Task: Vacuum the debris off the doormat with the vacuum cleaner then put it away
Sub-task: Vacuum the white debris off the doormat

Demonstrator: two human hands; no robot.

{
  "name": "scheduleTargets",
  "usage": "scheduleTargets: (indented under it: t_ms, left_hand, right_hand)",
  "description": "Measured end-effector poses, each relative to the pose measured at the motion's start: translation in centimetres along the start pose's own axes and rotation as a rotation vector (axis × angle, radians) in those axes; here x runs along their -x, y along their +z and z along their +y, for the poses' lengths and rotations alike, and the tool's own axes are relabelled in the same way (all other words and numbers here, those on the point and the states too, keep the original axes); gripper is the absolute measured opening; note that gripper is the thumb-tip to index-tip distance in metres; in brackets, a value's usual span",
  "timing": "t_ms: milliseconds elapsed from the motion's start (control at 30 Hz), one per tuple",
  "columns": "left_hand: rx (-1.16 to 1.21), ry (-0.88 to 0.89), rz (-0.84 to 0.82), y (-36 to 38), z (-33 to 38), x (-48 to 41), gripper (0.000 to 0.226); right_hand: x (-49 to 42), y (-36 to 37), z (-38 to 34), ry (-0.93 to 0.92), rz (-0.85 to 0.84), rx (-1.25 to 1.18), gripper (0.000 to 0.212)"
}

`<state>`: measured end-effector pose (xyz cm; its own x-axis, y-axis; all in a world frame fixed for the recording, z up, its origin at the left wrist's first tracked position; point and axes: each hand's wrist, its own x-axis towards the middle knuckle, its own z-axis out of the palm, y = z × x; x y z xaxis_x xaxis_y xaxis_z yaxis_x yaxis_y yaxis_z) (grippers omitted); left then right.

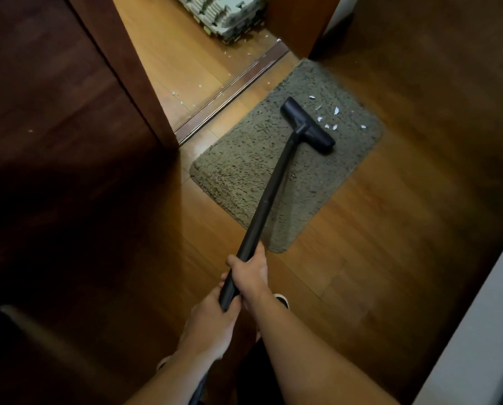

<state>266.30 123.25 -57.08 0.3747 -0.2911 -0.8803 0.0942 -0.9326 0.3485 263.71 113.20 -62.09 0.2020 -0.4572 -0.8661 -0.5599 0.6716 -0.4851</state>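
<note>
A grey-green shaggy doormat (244, 176) lies on the wooden floor by a doorway. Several white scraps of debris (329, 118) are scattered on its far right part. The black vacuum cleaner's floor head (307, 125) rests on the mat, just left of the scraps. Its long black tube (269, 197) slants back toward me. My right hand (251, 273) grips the tube higher up. Just below it, my left hand (212, 325) holds the tube's near end. The vacuum's body is out of sight.
A dark wooden door (54, 112) stands open on the left. A metal threshold strip (229, 92) crosses the doorway, with white crumbs on the floor beyond. Stacked grey foam mats (226, 16) lie at the back. A white surface (478, 331) borders the right. My shoe (282, 299) shows under my right arm.
</note>
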Motion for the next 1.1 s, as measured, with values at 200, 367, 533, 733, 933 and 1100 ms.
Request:
scheduleTargets:
  t_ms: [200,367,533,733,933,1100]
  left_hand:
    - [-0.057,0.000,0.007,2.3,4.9,-2.7,0.044]
    - [-0.062,0.000,-0.009,3.6,8.8,-4.1,0.041]
    - [0.004,-0.002,-0.076,3.4,11.9,-3.7,0.034]
    - [0.043,0.000,-0.080,3.4,11.0,-3.0,0.024]
    - [0.017,-0.004,-0.098,2.7,7.2,-1.8,0.027]
    - [-0.027,-0.016,-0.079,0.3,3.0,0.8,0.028]
  right_hand:
    - [-3.7,-3.9,-3.4,0.007,0.009,0.012,0.067]
    - [-5.5,-6.8,-5.9,-0.008,0.027,0.044,0.050]
    - [-6.0,-8.6,-8.0,-0.041,0.070,0.135,0.045]
    - [-4.7,-8.2,-7.9,-0.045,0.079,0.162,0.044]
    - [-2.2,-6.3,-5.3,-0.024,0.075,0.120,0.043]
    - [1.0,-2.8,-2.5,0.016,0.035,0.082,0.048]
